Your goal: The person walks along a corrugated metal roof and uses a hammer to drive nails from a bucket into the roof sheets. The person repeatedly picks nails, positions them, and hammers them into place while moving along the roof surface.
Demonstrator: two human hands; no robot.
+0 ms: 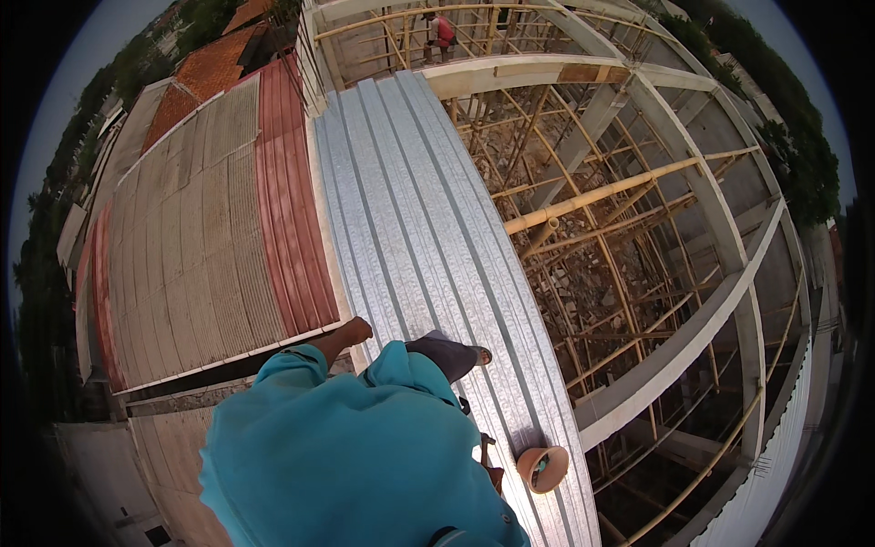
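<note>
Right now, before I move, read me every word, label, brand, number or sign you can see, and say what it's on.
No text can be read anywhere in this view.
Metal sheet: no readable marking.
Bucket: no readable marking; its contents are too small to make out.
Blue shirt: no readable lettering.
Red top on the distant person: too small to tell.

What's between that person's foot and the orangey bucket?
Just bare, silvery ribbed metal sheeting lies between the foot and the bucket, as the head view shows.
</note>
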